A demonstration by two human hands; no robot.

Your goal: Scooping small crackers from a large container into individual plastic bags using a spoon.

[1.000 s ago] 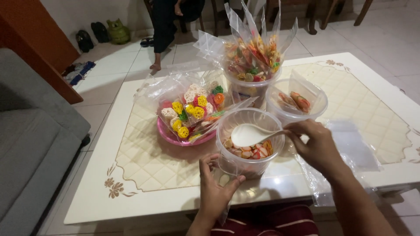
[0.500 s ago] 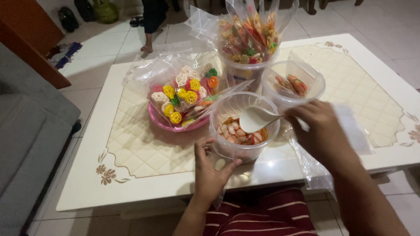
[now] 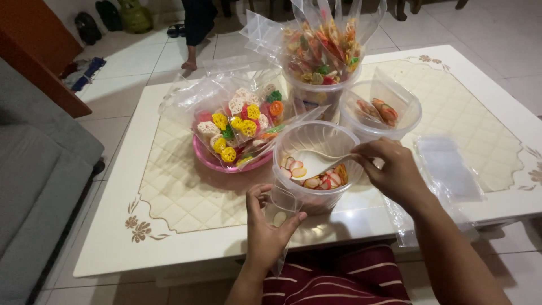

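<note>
Right hand (image 3: 389, 172) fingers gripping white spoon (image 3: 313, 161) in tub (image 3: 316, 164), left hand (image 3: 268, 229) fingers pinching clear bag (image 3: 280, 212)

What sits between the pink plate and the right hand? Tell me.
In the head view, the clear tub of crackers stands between the pink plate and the right hand, with the white spoon inside.

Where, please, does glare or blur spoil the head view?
Head view: lamp glare whitens the glossy table edge by the left hand; the right hand and spoon look slightly soft; the empty bags wash out pale; the far floor is dim.
</note>
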